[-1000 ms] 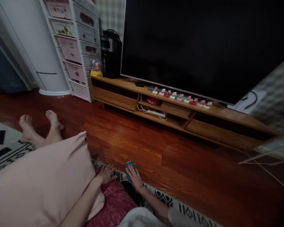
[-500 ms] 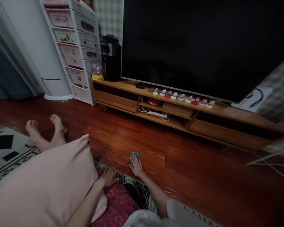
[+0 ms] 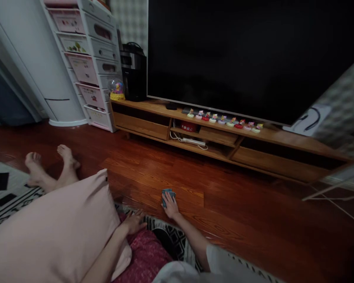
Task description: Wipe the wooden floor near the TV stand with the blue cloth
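Fingers stretched out, my right hand [image 3: 170, 206] lies flat over a small pile of blue cards [image 3: 166, 191] on the wooden floor. It covers most of the pile, so how many cards there are stays hidden. My left hand [image 3: 134, 222] rests palm down at the edge of the dark red patterned cloth [image 3: 147, 249] over my lap, its fingers loosely spread with nothing in them. A large pink pillow [image 3: 61, 224] lies under and beside my left forearm.
A patterned rug [image 3: 177, 236] lies beneath me, and two bare feet [image 3: 66, 157] stick out beyond the pillow. Ahead stands a low wooden TV cabinet [image 3: 144, 125] with a row of small figurines [image 3: 222, 120] before a big dark television [image 3: 238, 55]. White drawers [image 3: 91, 74] stand left.
The camera view has turned slightly, moving the cabinet, television and feet a little to the left. Both hands keep their places, the right one still on the blue cards.
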`<state>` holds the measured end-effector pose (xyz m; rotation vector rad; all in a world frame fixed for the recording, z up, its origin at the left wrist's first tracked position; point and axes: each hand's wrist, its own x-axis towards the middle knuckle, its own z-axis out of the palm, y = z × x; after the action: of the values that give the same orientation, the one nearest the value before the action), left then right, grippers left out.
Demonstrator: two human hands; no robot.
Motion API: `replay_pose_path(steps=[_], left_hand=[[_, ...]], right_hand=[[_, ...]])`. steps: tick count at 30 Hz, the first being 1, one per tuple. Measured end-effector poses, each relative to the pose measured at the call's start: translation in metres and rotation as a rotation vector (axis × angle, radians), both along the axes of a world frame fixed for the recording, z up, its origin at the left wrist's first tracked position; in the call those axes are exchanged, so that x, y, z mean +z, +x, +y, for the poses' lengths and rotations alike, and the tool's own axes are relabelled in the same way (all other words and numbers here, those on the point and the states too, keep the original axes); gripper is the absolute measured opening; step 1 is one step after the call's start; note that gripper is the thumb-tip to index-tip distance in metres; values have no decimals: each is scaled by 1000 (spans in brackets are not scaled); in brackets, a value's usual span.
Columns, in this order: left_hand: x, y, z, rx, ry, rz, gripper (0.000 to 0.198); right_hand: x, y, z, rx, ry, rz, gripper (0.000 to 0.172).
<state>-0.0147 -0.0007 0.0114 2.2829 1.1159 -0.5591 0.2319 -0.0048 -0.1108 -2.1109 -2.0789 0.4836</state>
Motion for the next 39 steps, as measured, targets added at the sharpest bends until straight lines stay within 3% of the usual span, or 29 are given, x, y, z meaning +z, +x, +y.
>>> replay_pose_path(steps=[3, 5, 11, 14, 17, 22, 25, 28, 34, 36, 39], left_hand=[[1, 0, 1, 14, 6, 0, 65], [-1, -1, 1, 22, 3, -17, 65], [-7, -1, 3, 1, -9, -30, 64], [-5, -1, 2, 2, -9, -29, 65], [-2, 0, 1, 6, -24, -17, 66], [4, 1, 0, 18, -23, -5, 66], [5, 1, 0, 18, -8, 8, 65], [4, 0, 0, 12, -12, -4, 65], [-4, -1, 2, 15, -13, -38, 62], [-5, -1, 2, 14, -12, -38, 62], [-4, -1, 1, 6, -18, -24, 63]], right_hand=[[13, -4, 22, -67, -22, 4, 58], [9, -7, 16, -58, -22, 9, 58], [-30, -12, -60, 147, 8, 20, 61], [-37, -12, -79, 181, 12, 15, 63], [-30, -12, -62, 162, 29, 22, 64], [-3, -20, 3, 6, 20, 26, 59], [4, -26, 19, -33, -9, 41, 58], [-6, -27, 0, 21, -6, 54, 58], [-39, -20, -72, 185, -4, 48, 60], [-38, -19, -75, 179, 2, 39, 59], [-24, -19, -47, 108, 7, 40, 58]])
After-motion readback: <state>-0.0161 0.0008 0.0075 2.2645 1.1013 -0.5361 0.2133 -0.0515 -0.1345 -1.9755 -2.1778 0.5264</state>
